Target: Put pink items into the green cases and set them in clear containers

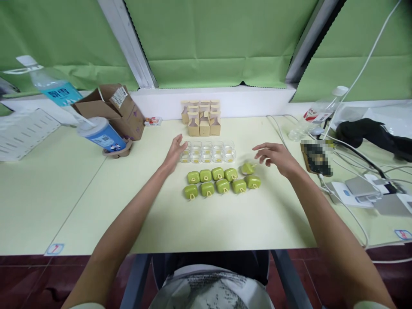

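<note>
My left hand (175,153) rests at the left end of a block of small clear plastic cups (207,153) with yellow spots in their bottoms. Its fingers are extended, and I cannot tell whether they touch the end cup. My right hand (273,156) hovers over the table with fingers apart and nothing in them. Just left of its fingertips sits a green case (247,168), slightly blurred and tilted differently from the others. Several more rounded green cases (222,186) with pale yellow loops lie in two rows in front of the cups.
Behind the cups stand several small open cardboard boxes (199,124). To the left are a brown carton (120,111), a blue cup (104,135) and a large bottle (53,83). On the right lie a phone-like item (317,159), a clear bottle (317,116), cables and white adapters (350,193).
</note>
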Demonstrator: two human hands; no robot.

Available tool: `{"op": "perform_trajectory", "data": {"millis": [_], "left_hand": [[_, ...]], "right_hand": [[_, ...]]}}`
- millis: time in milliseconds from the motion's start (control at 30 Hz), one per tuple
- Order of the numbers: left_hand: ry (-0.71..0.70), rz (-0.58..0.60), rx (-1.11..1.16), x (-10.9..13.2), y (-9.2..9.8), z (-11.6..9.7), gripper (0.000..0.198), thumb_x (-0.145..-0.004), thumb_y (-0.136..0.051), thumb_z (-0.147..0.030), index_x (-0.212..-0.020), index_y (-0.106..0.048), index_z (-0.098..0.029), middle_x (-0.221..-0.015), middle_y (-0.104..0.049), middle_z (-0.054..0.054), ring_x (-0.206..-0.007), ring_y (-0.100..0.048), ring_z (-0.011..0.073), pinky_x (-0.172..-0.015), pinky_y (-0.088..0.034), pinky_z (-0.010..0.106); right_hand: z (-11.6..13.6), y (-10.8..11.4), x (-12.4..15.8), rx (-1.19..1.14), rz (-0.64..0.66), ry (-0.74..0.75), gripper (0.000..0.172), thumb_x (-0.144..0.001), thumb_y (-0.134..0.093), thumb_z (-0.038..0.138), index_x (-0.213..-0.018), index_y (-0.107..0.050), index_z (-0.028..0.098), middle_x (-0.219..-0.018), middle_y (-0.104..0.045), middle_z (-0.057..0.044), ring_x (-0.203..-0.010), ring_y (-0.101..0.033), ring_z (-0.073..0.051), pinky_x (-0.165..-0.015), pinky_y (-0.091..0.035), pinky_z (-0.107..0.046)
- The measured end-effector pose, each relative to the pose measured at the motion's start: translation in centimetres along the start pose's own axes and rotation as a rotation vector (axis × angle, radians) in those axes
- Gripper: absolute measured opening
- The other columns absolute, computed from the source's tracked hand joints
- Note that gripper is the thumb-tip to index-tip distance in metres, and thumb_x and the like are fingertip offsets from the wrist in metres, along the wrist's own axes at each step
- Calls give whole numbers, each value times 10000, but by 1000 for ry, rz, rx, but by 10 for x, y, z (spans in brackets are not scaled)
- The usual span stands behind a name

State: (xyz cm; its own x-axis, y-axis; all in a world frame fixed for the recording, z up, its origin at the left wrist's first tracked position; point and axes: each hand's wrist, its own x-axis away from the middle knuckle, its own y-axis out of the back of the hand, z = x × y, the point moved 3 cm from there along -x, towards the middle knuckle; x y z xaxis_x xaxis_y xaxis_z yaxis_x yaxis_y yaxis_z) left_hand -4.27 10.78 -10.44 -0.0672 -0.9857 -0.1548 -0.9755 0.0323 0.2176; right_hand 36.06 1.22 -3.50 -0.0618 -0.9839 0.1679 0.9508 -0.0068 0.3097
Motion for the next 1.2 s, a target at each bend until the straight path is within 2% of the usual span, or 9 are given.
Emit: {"op": "perform_trajectory", "data": {"millis": [67,167,267,400,533,667,867,1100,1200], "left_hand": [[-15,126,-49,8,-2,1,1092,-823,-763,-812,-1681,-294,-326,-1835,-221,148,-1736,-158,320,-1370,-281,512],[-40,258,-157,15,1,-6,1417,-664,-943,-722,-1748,-122,-322,-1836,-175,181,-1722,-173,388,-1377,-236,578],[-20,311,-284,19,4,-12,1523,-581,-1008,-625,-1757,-100,-293,-1821,-177,197,-1691,-233,431,-1373,-246,609],[-15,306,-385,20,1,-15,1496,-613,-975,-581,-1755,-88,-198,-1817,-137,223,-1691,-211,433,-1391,-233,573],[-10,284,-401,16,0,-11,1436,-645,-950,-565,-1749,-112,-189,-1799,-180,220,-1676,-235,447,-1390,-239,584],[-29,282,-397,15,-1,-10,1390,-653,-950,-550,-1745,-153,-224,-1788,-211,196,-1675,-242,441,-1392,-238,582],[-21,266,-405,17,-4,-14,1364,-677,-931,-532,-1744,-151,-191,-1787,-211,213,-1671,-258,429,-1387,-257,548],[-52,252,-389,15,-4,-8,1355,-664,-954,-526,-1739,-183,-230,-1781,-241,201,-1675,-254,433,-1384,-254,569],[-43,261,-399,15,-4,-10,1383,-656,-956,-529,-1744,-166,-206,-1789,-217,209,-1683,-235,431,-1394,-238,552]], "right_hand": [[11,-18,-15,247,25,54,575,-844,-753,291,-1400,-699,159,-1242,-768,-164,-872,-710,-203,-613,-523,-269],[29,-53,-28,662,116,125,908,-908,-785,393,-1710,-394,225,-1518,-642,-201,-1185,-703,-306,-925,-593,-403],[44,-82,-31,947,185,160,1081,-921,-808,474,-1777,-197,226,-1596,-568,-227,-1450,-563,-390,-1131,-508,-485],[50,-109,-29,1075,218,91,1220,-884,-861,520,-1787,-89,245,-1674,-445,-264,-1495,-517,-432,-1150,-494,-524],[45,-121,-29,1116,145,82,1185,-911,-846,500,-1773,-119,137,-1662,-402,-328,-1493,-501,-461,-1142,-499,-524],[40,-123,-31,1085,96,106,1074,-900,-859,468,-1704,-261,82,-1559,-493,-326,-1445,-534,-446,-1109,-518,-492],[38,-121,-31,1062,64,116,888,-911,-843,440,-1587,-401,70,-1469,-549,-292,-1405,-559,-425,-1094,-528,-465],[32,-122,-35,1051,45,141,828,-912,-828,460,-1554,-444,107,-1461,-546,-279,-1381,-565,-427,-1060,-548,-479],[30,-122,-36,1042,55,144,880,-918,-818,470,-1616,-392,143,-1471,-539,-270,-1394,-553,-432,-1059,-545,-488]]}}
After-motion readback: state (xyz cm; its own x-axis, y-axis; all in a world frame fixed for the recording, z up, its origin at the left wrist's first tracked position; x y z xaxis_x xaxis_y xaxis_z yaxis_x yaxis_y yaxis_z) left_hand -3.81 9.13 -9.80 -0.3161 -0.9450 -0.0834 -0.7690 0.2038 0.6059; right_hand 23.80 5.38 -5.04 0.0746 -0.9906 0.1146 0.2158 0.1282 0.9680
